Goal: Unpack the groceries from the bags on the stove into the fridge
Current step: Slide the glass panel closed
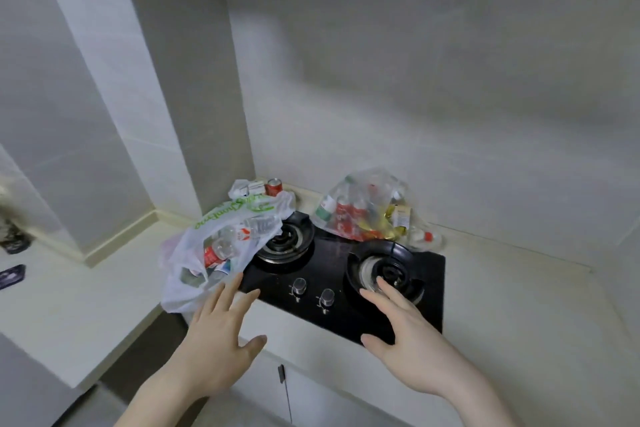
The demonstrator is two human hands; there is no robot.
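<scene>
While both hands reach out empty, left hand (pixel 221 329) and right hand (pixel 398 322) fingers spread, white bag (pixel 214 253) and clear bag (pixel 363 211) of groceries sit on the stove (pixel 332 274).

A black stove (pixel 429 291) sits in a cream counter (pixel 519 291). At its left edge lies a white bag (pixel 183 288) with green lettering; at the back edge, a clear bag (pixel 367 184) shows red, green and yellow packaging. A red can (pixel 273 186) stands in the back corner.
</scene>
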